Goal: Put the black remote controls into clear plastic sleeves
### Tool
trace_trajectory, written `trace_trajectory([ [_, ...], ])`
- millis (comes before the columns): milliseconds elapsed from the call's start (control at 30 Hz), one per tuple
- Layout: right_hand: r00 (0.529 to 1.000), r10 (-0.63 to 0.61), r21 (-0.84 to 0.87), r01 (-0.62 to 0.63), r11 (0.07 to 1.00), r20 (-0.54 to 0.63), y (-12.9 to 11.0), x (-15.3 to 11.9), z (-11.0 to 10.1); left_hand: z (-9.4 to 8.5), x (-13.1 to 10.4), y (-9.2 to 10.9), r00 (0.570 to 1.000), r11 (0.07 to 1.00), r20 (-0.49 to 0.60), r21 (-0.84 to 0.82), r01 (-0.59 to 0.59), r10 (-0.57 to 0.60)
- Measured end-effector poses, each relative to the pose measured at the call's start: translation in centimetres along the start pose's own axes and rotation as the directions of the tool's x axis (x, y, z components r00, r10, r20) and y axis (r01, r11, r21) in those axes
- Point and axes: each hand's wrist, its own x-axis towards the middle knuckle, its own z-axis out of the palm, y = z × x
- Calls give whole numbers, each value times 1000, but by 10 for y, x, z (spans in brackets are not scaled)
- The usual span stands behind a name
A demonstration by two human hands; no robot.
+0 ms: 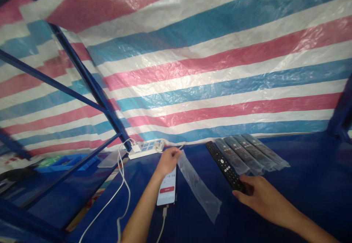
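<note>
Bagged remotes [238, 150]: four done, one apparently left.
Left grip [168, 161] pinches an empty bag [198, 185]; right grip [257, 194] holds the bare remote [223, 163].

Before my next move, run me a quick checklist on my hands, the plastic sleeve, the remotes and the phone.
1. Left hand has hold of the clear sleeve: ok, pinched at its far end.
2. Sleeve mouth open: cannot tell.
3. Right hand on the bare remote: ok, gripping its near end.
4. Bare remote buttons up: ok.
5. Bagged remotes in a row: ok, side by side to the right of the bare one.
6. Phone fully visible: not ok, the left hand covers its upper end.
</note>
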Motion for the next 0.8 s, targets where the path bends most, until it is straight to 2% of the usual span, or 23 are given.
trace_trajectory([
  [100, 996, 3, -51, 1, 999, 93, -19, -3, 5, 30, -1, -24, 998, 999, 67, 46, 18, -21],
  [200, 988, 38, -144, -16, 989, 151, -34, -4, 17, 40, 3, -36, 994, 995, 105, 100, 20, -31],
  [300, 987, 65, -233, -28, 972, 150, -40, -3, 30, 41, 10, -43, 990, 988, 140, 154, 10, -32],
  [500, 984, 108, -272, -67, 960, 139, -51, -1, 51, 40, 16, -49, 978, 965, 204, 260, -26, -29],
  [633, 972, 129, -287, -69, 955, 195, -66, -1, 62, 37, 16, -48, 973, 936, 224, 350, -35, -47],
  [700, 977, 88, -294, -27, 956, 194, -69, 2, 59, 34, 14, -45, 979, 912, 192, 410, -12, -74],
  [800, 998, 52, -406, -29, 913, 45, -56, 17, 38, 31, 9, -36, 992, 865, 80, 499, 42, -95],
])
